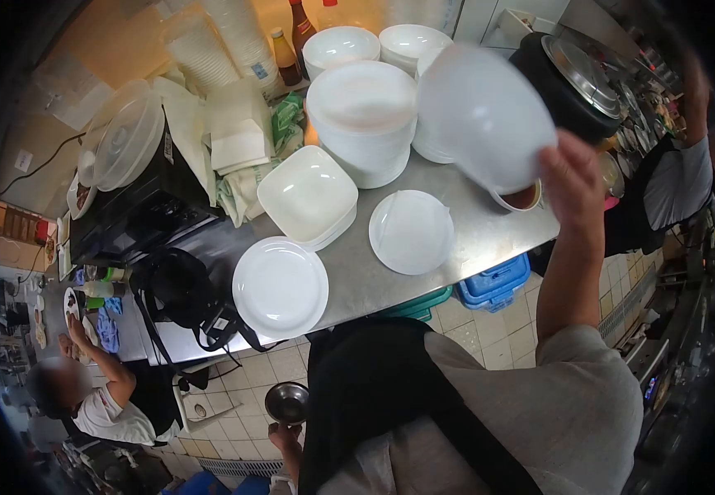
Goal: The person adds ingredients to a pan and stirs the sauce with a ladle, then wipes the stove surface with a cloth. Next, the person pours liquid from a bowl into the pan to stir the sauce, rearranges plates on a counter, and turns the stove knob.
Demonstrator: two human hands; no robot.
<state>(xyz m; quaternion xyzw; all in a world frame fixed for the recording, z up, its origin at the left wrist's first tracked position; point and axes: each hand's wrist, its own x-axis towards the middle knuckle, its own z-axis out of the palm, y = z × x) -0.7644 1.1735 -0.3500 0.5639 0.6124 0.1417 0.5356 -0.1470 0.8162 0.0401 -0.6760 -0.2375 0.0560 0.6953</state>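
My right hand (pixel 573 177) grips the edge of a white oval plate (pixel 487 115), blurred by motion and tilted above the right part of the steel counter. Partly under it sits a bowl of brown liquid (pixel 522 198). Low beside my body, my left hand (pixel 285 436) holds a small metal bowl (pixel 288 403). On the counter stand a tall stack of white oval plates (pixel 363 124), square white dishes (pixel 308 195), round white plates (pixel 280 287) and a white disc-like lid or plate (pixel 411 232).
White bowls (pixel 341 48) and sauce bottles (pixel 285 58) stand at the back, with a lidded black pot (pixel 568 82) at the right. Black straps (pixel 180 297) lie left. Blue bins (pixel 493 283) are below the edge. Two other people work at far left and far right.
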